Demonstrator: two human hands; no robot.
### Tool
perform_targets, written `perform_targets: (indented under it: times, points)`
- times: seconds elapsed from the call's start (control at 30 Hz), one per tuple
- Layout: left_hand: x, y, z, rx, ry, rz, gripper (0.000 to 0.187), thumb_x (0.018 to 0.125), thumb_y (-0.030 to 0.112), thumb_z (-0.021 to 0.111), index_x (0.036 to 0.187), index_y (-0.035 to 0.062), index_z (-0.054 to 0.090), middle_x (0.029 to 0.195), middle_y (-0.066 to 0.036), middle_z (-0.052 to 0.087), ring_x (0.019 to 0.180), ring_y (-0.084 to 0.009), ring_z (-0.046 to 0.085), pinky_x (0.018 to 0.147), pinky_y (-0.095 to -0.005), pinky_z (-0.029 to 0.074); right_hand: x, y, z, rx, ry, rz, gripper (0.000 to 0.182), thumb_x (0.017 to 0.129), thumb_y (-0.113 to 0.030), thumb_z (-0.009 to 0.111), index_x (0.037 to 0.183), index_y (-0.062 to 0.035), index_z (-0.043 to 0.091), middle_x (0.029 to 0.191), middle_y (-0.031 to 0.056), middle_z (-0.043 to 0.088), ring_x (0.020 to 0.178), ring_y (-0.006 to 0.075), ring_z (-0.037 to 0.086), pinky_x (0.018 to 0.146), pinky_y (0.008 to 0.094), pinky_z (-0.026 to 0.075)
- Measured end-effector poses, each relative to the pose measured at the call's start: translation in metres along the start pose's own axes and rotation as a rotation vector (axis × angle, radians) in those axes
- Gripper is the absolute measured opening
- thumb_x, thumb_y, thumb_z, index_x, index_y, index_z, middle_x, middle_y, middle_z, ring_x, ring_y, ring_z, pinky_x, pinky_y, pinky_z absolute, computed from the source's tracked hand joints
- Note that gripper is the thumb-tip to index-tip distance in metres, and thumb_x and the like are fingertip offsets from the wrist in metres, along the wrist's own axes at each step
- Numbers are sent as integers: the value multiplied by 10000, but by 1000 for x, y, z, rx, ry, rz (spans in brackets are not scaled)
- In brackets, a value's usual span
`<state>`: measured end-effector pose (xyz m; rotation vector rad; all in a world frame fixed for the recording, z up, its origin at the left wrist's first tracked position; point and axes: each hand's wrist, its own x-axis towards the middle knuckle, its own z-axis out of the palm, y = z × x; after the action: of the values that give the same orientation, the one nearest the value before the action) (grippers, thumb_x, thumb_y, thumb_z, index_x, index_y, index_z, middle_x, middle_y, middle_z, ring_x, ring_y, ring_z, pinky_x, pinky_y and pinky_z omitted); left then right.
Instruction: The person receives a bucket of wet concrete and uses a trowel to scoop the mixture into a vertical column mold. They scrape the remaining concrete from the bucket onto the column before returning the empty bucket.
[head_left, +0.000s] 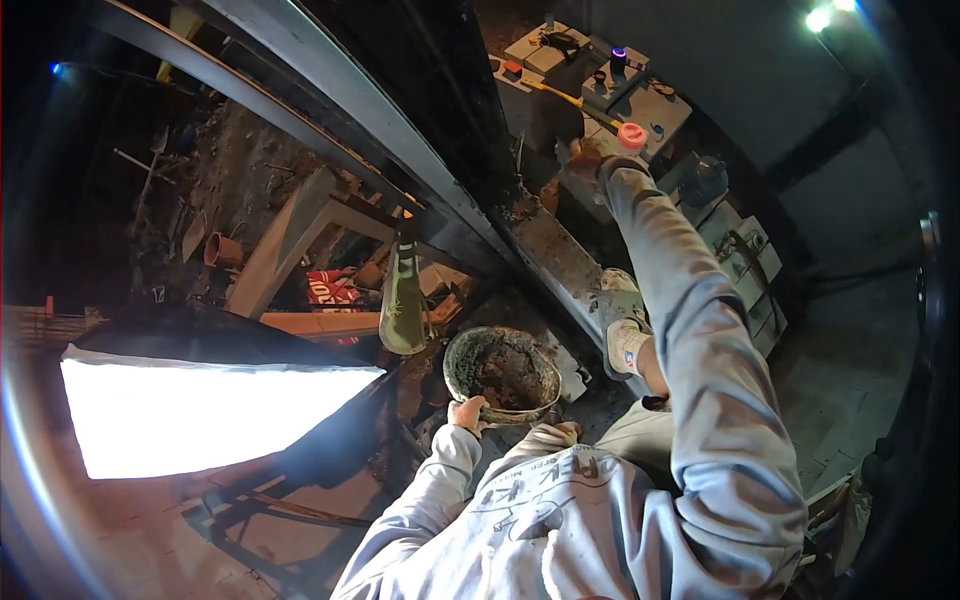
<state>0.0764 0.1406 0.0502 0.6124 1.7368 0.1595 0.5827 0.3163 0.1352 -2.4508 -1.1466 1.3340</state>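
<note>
My left hand is closed on the near left rim of a round bucket, which it holds tilted in front of my body. Brown, wet-looking mortar or mud lies inside and coats the bucket's walls. At full stretch, my right arm reaches up and forward beside a dark upright. My right hand is in shadow there with its fingers curled; I cannot tell what they hold. Close to its wrist shows a pink-red round cap, with a yellow-handled tool just beyond.
Pale blocks at upper right carry small items, including a dark can. A long metal beam crosses diagonally. My shoe is beside a dirty ledge. A bright lamp panel stands left, near a rounded green thing.
</note>
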Motion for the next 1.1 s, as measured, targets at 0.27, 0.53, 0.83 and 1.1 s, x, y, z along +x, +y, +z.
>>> perform_targets:
  times: [0.27,0.53,0.83,1.1]
  points:
    - [-5,18,-23,1083,-222,827,228,652,18,643,871,23,580,749,-63,581,728,-210,606,617,-320,480,-145,98,-22,-279,209,188,359,808,-364,512,1021,-83,578,923,133,600,921,244,575,784,356,454]
    - [-52,96,13,559,-349,540,189,681,32,616,865,44,572,775,-80,588,717,-250,593,639,-350,470,-249,231,132,-118,-200,137,343,749,-314,555,997,-79,587,838,160,585,820,322,575,683,411,455]
    - [-81,170,97,-10,-373,269,128,734,43,571,856,31,534,752,-72,557,631,-191,590,510,-333,511,-272,320,146,-328,305,97,357,707,-275,593,978,-45,564,840,151,566,786,332,561,664,403,451]
    - [-18,131,130,360,-195,445,276,675,153,648,875,10,521,713,-61,535,557,-174,508,468,-363,430,-211,218,53,283,338,38,141,764,-215,553,766,-78,519,610,71,473,529,189,512,454,331,403]
